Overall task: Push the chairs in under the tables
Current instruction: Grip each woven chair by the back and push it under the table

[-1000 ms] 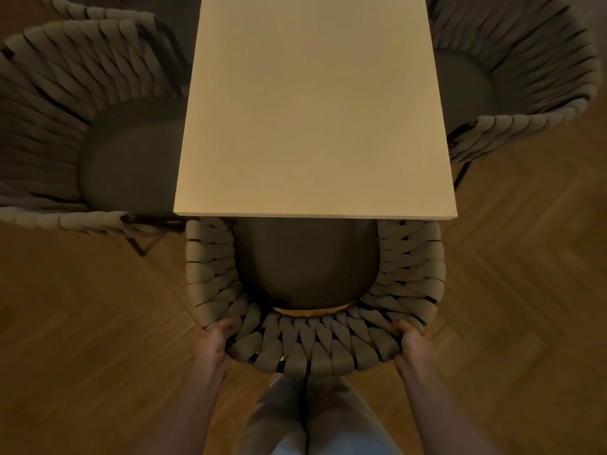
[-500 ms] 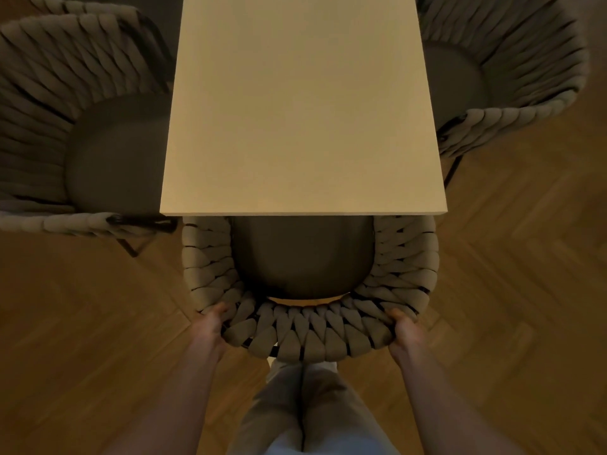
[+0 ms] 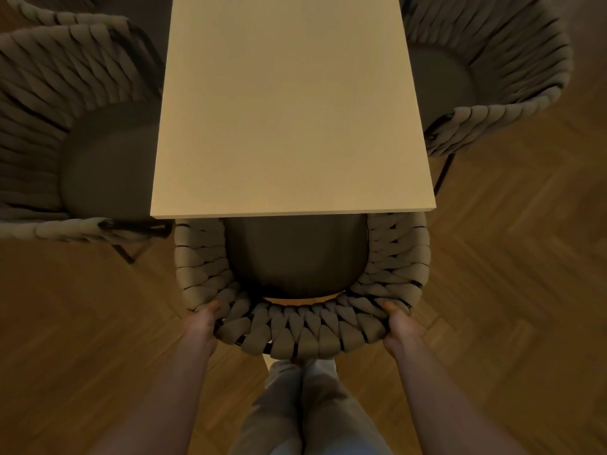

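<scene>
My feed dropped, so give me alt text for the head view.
Both hands, left hand and right hand, grip the back of a woven chair partly under a pale table. Two similar chairs flank the table.

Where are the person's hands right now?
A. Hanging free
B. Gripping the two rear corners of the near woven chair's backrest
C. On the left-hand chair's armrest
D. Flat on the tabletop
B: the left hand and right hand each grip the near woven chair at a rear corner of its backrest.
</scene>
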### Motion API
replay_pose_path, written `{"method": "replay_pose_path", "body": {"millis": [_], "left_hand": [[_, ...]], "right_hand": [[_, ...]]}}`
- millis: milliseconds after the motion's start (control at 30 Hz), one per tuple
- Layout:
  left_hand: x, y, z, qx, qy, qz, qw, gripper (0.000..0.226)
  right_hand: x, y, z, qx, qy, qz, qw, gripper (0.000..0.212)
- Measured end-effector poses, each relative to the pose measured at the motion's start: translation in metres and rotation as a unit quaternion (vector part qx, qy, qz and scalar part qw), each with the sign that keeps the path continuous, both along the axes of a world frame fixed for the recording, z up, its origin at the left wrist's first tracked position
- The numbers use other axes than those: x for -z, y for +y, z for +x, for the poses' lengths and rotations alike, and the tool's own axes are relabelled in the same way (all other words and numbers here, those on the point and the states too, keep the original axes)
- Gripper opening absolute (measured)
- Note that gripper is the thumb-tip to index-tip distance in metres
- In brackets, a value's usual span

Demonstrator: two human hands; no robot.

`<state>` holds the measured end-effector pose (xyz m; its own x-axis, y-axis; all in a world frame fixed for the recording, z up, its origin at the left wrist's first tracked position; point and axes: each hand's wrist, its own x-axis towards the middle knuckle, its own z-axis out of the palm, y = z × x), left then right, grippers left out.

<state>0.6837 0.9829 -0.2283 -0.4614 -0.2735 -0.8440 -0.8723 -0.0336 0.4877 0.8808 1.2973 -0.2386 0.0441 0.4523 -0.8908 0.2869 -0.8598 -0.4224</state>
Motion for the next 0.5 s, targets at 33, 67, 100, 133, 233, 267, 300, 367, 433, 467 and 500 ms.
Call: {"method": "replay_pose_path", "body": {"millis": [33, 67, 100, 133, 233, 267, 300, 367, 433, 467, 500], "left_hand": [[-0.003, 0.001, 0.0, 0.012, 0.0, -0.011, 1.0, 0.047], [-0.003, 0.001, -0.001, 0.024, -0.001, -0.027, 0.999, 0.048], [-0.004, 0.0, -0.001, 0.043, -0.004, -0.044, 0.998, 0.05], [-0.005, -0.001, -0.001, 0.067, -0.006, -0.063, 0.996, 0.05], [-0.012, 0.0, -0.003, 0.141, -0.01, -0.126, 0.982, 0.045], [-0.016, 0.001, -0.004, 0.161, -0.014, -0.145, 0.976, 0.042], [-0.02, 0.002, -0.004, 0.179, -0.02, -0.161, 0.97, 0.037], [-0.028, 0.003, -0.002, 0.227, -0.027, -0.189, 0.955, 0.024], [-0.036, 0.003, 0.002, 0.279, -0.027, -0.216, 0.935, 0.019], [-0.038, 0.001, 0.004, 0.301, -0.026, -0.227, 0.926, 0.02], [-0.041, 0.001, 0.005, 0.316, -0.024, -0.234, 0.919, 0.021]], "right_hand": [[0.0, 0.002, 0.001, -0.006, -0.003, -0.003, 1.0, 0.05], [0.0, 0.002, 0.001, -0.017, -0.002, -0.008, 1.0, 0.05], [0.001, 0.003, 0.001, -0.027, -0.003, -0.013, 1.0, 0.05], [0.0, 0.004, 0.001, -0.035, -0.003, -0.016, 0.999, 0.05], [-0.002, 0.007, -0.001, -0.072, -0.017, -0.017, 0.997, 0.05], [-0.003, 0.008, -0.001, -0.086, -0.02, -0.016, 0.996, 0.049], [-0.005, 0.009, -0.002, -0.112, -0.037, -0.016, 0.993, 0.048], [-0.009, 0.012, -0.004, -0.154, -0.061, -0.006, 0.986, 0.048], [-0.015, 0.016, -0.006, -0.188, -0.085, 0.002, 0.978, 0.037], [-0.019, 0.018, -0.007, -0.201, -0.093, 0.009, 0.975, 0.027], [-0.027, 0.018, -0.009, -0.212, -0.107, 0.013, 0.971, 0.021]]}}
